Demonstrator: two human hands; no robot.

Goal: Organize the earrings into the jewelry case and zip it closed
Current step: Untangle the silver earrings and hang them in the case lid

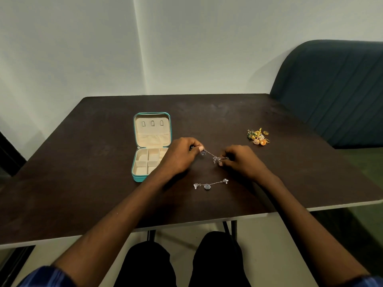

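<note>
We see a dark brown tabletop (207, 112) that fills most of the view, with a teal upholstered chair (335, 90) standing past its far right corner against a pale wall (83, 48).

On the left half of the tabletop, roughly midway between the near and far edges, lies the jewelry case (152, 129), teal outside and cream inside. It is unzipped and lies fully open: the lid lies flat toward the far edge and the base toward us. In the lid we make out three small tabs in a row and, below them, a gathered elastic pocket; nothing shows in either. The base is split into square compartments, and those we can see hold nothing. Its right part is hidden behind the left wrist, so we cannot tell what lies there.

The left hand (178, 156) hovers over the right side of the case base, its fingers curled and pinching one end of a silver chain earring (212, 156). The right hand (240, 160), near the middle of the tabletop, pinches the other end with curled fingertips, so the chain runs taut between the two hands just above the surface.

A second silver chain earring (210, 184) lies stretched on the tabletop toward the near edge, just in front of the hands and touching neither.

Toward the right edge, well apart from the case, sits a small heap of gold, green and orange earrings (258, 136).
</note>
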